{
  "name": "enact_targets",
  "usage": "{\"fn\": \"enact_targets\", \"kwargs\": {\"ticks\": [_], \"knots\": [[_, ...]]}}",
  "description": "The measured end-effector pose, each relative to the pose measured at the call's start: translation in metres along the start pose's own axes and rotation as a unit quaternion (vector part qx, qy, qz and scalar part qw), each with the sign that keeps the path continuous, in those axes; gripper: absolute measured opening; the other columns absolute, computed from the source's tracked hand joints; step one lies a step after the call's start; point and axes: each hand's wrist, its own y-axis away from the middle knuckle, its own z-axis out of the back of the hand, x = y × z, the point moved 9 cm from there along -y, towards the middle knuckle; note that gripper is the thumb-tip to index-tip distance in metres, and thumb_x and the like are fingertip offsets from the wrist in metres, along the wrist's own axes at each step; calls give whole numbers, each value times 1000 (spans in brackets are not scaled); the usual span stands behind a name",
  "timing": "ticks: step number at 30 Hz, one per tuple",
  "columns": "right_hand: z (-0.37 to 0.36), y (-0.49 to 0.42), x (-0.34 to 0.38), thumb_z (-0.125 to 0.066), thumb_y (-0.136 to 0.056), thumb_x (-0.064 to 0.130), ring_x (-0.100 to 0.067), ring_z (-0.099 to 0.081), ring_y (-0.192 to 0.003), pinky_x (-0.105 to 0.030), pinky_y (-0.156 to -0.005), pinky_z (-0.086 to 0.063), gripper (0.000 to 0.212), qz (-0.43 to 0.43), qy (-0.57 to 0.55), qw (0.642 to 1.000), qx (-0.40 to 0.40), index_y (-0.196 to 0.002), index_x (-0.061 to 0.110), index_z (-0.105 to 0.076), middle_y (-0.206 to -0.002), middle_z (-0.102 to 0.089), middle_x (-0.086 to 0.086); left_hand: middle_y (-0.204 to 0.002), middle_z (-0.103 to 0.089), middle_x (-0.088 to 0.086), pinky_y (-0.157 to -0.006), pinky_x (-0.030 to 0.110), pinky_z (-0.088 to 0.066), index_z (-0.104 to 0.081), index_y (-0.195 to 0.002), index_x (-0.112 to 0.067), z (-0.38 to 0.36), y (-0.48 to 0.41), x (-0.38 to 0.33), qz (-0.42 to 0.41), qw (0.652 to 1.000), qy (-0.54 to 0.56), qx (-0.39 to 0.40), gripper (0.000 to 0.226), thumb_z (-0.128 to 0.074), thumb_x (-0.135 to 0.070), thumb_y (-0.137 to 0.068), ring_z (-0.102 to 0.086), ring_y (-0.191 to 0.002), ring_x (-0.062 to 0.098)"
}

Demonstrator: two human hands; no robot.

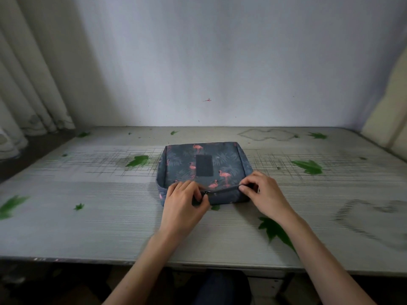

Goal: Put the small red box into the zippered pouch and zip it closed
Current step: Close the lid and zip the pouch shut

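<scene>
A grey-blue zippered pouch (204, 166) printed with pink flamingos lies flat in the middle of the table. My left hand (184, 202) pinches the metal zipper pull (206, 193) at the pouch's near edge, left of centre. My right hand (263, 194) grips the pouch's near right corner, thumb and fingers closed on the fabric beside the zipper line. The zipper between my hands looks closed. No red box is visible; I cannot see inside the pouch.
The pouch rests on a whitish wooden table (110, 216) decorated with green leaf prints (308, 166). A plain wall stands right behind the table, a curtain (28, 84) hangs at the left, and a cream panel (387, 111) leans at the right.
</scene>
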Motion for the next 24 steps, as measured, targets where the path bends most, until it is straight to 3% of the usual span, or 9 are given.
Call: {"fn": "enact_targets", "kwargs": {"ticks": [20,24], "knots": [[2,1,-1,-62,-83,19,-7,-49,-82,-8,-66,-30,8,-5,-4,1000,-4,-88,15,-67,-89,-55,5,-77,-66,0,-84,23,-33,-42,-63,-19,6,1,3,-14,1000,5,-9,27,-66,-19,-76,-58,-79,20],[3,2,-2,-62,-84,20,-6,-48,-81,-8,-65,-30,8,-6,-10,1000,1,-89,15,-66,-89,-55,5,-88,-66,-6,-101,24,-21,-52,-77,-17,12,3,13,-23,1000,0,-6,24,-66,-36,-78,-59,-89,15]]}}
